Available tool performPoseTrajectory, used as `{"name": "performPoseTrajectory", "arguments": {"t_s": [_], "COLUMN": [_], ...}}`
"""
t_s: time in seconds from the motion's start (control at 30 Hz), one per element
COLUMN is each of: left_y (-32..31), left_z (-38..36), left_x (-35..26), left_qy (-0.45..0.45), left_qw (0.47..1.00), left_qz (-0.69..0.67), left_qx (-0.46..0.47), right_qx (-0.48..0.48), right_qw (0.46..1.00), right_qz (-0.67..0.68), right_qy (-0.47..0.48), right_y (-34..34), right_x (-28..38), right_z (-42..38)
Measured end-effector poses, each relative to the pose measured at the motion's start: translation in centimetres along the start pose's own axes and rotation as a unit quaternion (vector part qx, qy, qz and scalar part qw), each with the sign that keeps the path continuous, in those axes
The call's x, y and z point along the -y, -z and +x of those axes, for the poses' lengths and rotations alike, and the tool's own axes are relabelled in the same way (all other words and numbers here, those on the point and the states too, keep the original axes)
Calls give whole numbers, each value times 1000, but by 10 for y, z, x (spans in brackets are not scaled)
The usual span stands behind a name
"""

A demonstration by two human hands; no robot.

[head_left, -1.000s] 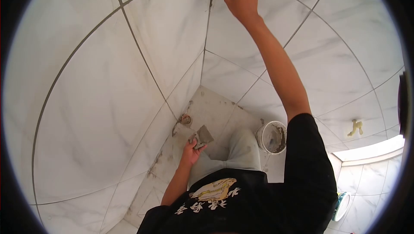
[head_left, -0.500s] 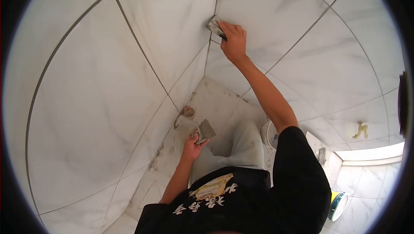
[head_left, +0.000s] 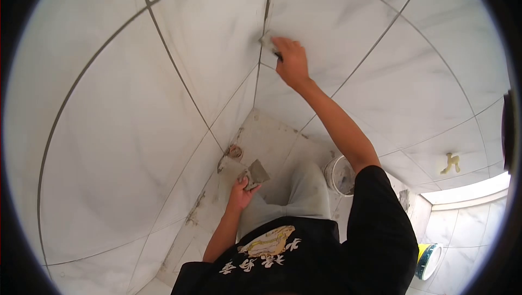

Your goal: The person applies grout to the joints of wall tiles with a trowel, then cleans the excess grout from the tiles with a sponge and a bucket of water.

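Note:
My right hand (head_left: pixel 293 62) grips a small flat scraper (head_left: pixel 269 42), its blade against the corner joint where two marbled tile walls meet. Its fingers are wrapped round the tool's dark edge. Lower down, in front of my lap, my left hand (head_left: pixel 241 193) holds a flat tool (head_left: pixel 256 174) smeared with grey paste. The corner joint (head_left: pixel 267 10) runs upward as a dark line above the scraper.
A white bucket (head_left: pixel 340 175) with grey residue stands right of my knees. Near the wall's foot is a round pipe opening (head_left: pixel 235 152). A yellow and green bucket (head_left: pixel 429 261) lies at lower right. A yellowish fitting (head_left: pixel 451 163) sticks out of the right wall.
The view has shifted slightly, and the walls appear lower in it. My right hand and the scraper remain at the corner, now farther above the horizontal tile joint. My left hand still holds its tool.

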State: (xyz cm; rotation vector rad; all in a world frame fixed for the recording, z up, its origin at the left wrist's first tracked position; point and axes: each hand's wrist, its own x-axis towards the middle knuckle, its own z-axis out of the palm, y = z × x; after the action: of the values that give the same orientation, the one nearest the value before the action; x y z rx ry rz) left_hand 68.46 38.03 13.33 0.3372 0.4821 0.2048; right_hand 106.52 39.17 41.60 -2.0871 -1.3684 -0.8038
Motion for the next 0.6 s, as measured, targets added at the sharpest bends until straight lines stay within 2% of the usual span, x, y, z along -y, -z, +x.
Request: {"name": "performPoseTrajectory", "arguments": {"t_s": [0.07, 0.13, 0.2, 0.23, 0.3, 0.37, 0.47, 0.53, 0.57, 0.6], "left_y": [0, 7, 7, 12, 12, 9, 8, 6, 2, 0], "left_z": [4, -6, -2, -5, 1, -2, 1, -2, -2, -6], "left_x": [1, 6, 4, 6, 6, 6, 3, 8, 5, 3], "left_qy": [-9, -4, -18, -13, -20, -21, -27, -25, -32, -39], "left_qw": [1000, 999, 1000, 1000, 999, 999, 998, 996, 996, 996], "left_qz": [-17, -33, -21, -22, -33, -45, -57, -64, -66, -67], "left_qx": [6, -8, -3, -10, -4, -8, -25, -48, -47, -48], "right_qx": [-169, -233, -139, -132, -198, -204, -188, -97, -92, 9], "right_qw": [986, 971, 984, 985, 977, 976, 977, 993, 994, 1000], "right_qz": [-5, -18, -101, -99, -73, -69, -97, -62, -57, 13], "right_qy": [15, 45, -35, -40, 42, 31, 16, 21, 20, 21], "right_y": [40, 88, 96, 95, 88, 57, -27, -42, -35, -25], "right_x": [0, 11, -5, 0, 14, 16, 4, 2, -1, -9], "right_z": [45, 105, 156, 152, 156, 118, 34, -12, -26, -43]}}
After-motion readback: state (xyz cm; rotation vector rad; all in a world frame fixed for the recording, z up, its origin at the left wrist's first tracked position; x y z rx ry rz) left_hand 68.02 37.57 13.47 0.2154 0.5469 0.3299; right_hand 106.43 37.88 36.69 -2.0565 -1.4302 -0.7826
